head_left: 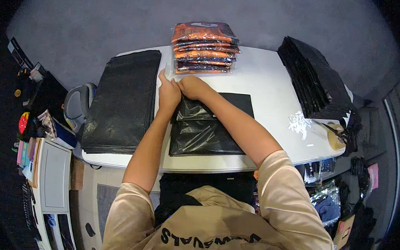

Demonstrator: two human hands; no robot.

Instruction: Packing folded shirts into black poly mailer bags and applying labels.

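A glossy black plastic mailing bag lies on the white table in front of me, creased across its upper part. My left hand and my right hand meet at its upper left corner. The fingers of both are closed there, with the fingertips almost touching. A pale, thin strip shows just beyond my left fingers; whether they grip it is unclear. My right hand covers part of the bag's edge, and my right forearm crosses above the bag.
A flat stack of black bags is on the left of the table. Orange and black packets in clear wrap are piled at the back. On the right are more black bags, white paper slips, scissors and a tape roll.
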